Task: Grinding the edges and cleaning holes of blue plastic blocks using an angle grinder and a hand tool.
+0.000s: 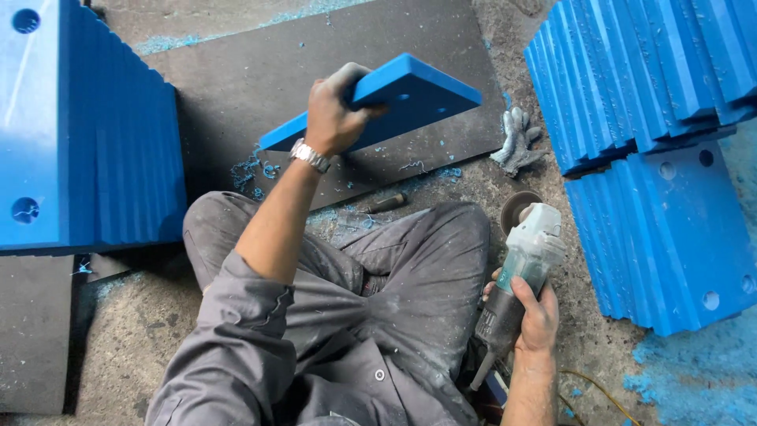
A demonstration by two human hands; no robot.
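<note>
Leaning at the far left is a stack of blue slabs (pixel 87 134). Next, the left hand (pixel 333 118) grasps a blue slab (pixel 386 106), tilted above the dark mat (pixel 236 71). Further right, the right hand (pixel 536 315) grips an angle grinder (pixel 524 260) beside another blue stack (pixel 654 158).

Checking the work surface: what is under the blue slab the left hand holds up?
A dark mat with blue shavings lies beneath the blue slab; the part directly under it is hidden.

left hand (pixel 335 118) gripping blue slab (pixel 410 99), right hand (pixel 536 315) holding grinder (pixel 524 252)
</note>
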